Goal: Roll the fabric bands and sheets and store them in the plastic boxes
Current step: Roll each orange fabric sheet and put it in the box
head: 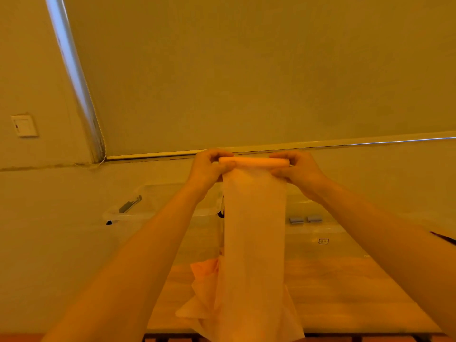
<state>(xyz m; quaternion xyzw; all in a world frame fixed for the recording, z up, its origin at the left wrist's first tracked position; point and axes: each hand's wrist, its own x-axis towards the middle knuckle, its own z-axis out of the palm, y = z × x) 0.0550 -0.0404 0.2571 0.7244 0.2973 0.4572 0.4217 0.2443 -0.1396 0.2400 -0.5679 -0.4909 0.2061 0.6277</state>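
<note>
1. Behind everything hangs a plain roller blind, its bottom rail (320, 143) running level just past my knuckles, with a wooden bench (345, 292) below; the whole scene is washed in amber light.

2. My left hand (209, 166) pinches one end of the roll (254, 162), fingers (223, 154) curled over the top and thumb underneath. My right hand (299, 169) does the same at the other end, so both hands are closed on it, held up in the air well above the bench.

3. I judge this to be the rolling step, only partly done: the roll is a slim, tight cylinder, and a long tail of the fabric band (255, 230) hangs straight down from it.

4. The fabric looks thin and soft, nearly see-through, with a faint non-woven grain (light passes through the hanging part). Its lower end bunches in loose folds on a crumpled heap (204, 280) on the bench.

5. The next move calls for turning both ends evenly so the edges stay flush, with light tension to keep the tail from creeping sideways.

6. Beyond the band stand clear plastic boxes: one open box (158, 206) to the left with a grey latch (129, 206) at its rim, and a lidded box (320, 233) to the right, its clips (306, 219) grey. The finished roll would go there.
</note>
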